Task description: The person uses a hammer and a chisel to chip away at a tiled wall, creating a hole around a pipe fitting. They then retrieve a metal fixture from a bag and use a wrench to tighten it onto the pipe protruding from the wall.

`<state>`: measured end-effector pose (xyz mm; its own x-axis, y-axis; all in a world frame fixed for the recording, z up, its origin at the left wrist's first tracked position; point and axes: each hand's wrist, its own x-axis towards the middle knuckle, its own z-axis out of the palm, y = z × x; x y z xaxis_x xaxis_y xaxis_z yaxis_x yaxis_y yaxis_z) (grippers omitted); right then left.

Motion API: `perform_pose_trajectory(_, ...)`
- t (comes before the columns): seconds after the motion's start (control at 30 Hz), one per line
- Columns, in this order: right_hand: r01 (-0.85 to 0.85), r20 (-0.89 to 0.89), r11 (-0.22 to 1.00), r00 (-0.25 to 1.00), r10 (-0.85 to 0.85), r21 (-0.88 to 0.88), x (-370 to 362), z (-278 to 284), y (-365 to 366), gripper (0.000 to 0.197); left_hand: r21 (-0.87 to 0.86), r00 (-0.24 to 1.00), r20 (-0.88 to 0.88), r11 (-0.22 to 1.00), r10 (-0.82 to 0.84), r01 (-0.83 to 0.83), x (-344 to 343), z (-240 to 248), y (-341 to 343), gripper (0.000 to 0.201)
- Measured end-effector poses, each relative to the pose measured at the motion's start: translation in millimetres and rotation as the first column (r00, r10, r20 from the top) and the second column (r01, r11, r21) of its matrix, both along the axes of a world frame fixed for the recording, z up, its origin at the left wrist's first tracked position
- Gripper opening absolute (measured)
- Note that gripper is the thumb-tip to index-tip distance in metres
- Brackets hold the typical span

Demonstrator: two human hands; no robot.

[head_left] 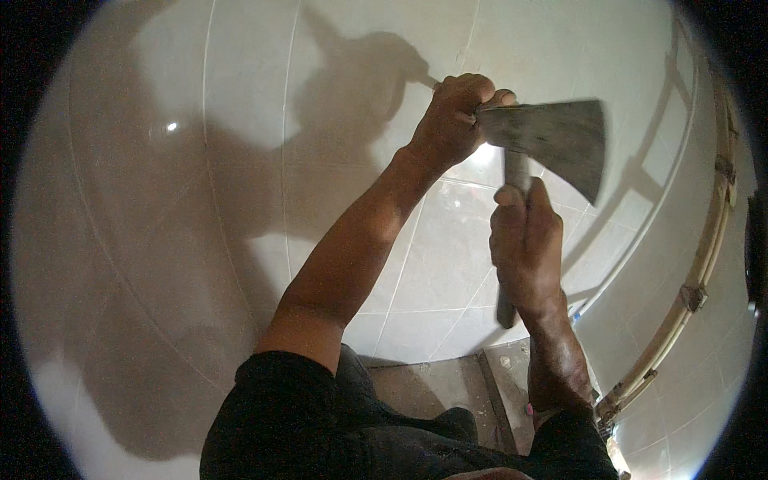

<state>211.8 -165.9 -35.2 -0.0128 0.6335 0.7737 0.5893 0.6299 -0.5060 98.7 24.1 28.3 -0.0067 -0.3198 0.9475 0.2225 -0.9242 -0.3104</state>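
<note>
My right hand (524, 244) is closed around the handle of a hatchet (560, 140) with a wide grey metal blade, held up in front of a white tiled wall (240, 160). The blade is blurred and points right and down. My left hand (456, 116) is fisted against the wall just left of the hatchet head, gripping a thin small object whose tip shows at the upper left of the fist; what it is I cannot tell. The hatchet's back end touches or nearly touches that fist.
The tiled wall fills most of the view, with my shadow across it. A bamboo-like pole (696, 272) lashed with ties runs down the right side. Below, a brownish ledge or floor strip (448, 384) shows between my arms.
</note>
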Motion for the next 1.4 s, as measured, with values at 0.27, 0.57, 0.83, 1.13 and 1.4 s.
perform_pose_trajectory(0.27,-0.231,-0.447,0.959,0.850,0.281,0.163,21,-59,-57,0.043,-0.308,0.965,0.216,0.928,-0.147,0.210,-7,-5,-30,0.028)
perform_pose_trajectory(0.57,-0.092,-0.561,0.994,0.821,0.105,0.050,69,-144,-76,0.036,-0.386,0.921,0.275,0.845,-0.277,0.370,-6,-6,-41,0.013)
perform_pose_trajectory(0.83,-0.034,-0.686,0.985,0.722,-0.092,-0.168,100,-188,-76,0.035,-0.362,0.919,0.248,0.851,-0.307,0.381,-9,2,-46,0.027)
perform_pose_trajectory(1.13,-0.015,-0.708,0.945,0.666,-0.235,-0.328,115,-211,-69,0.033,0.226,0.985,0.017,0.960,-0.174,0.166,58,-5,-79,0.040)
perform_pose_trajectory(1.4,-0.048,-0.738,0.933,0.627,-0.251,-0.357,113,-206,-73,0.035,0.100,1.000,-0.008,0.995,0.025,-0.024,49,-17,-50,0.042)
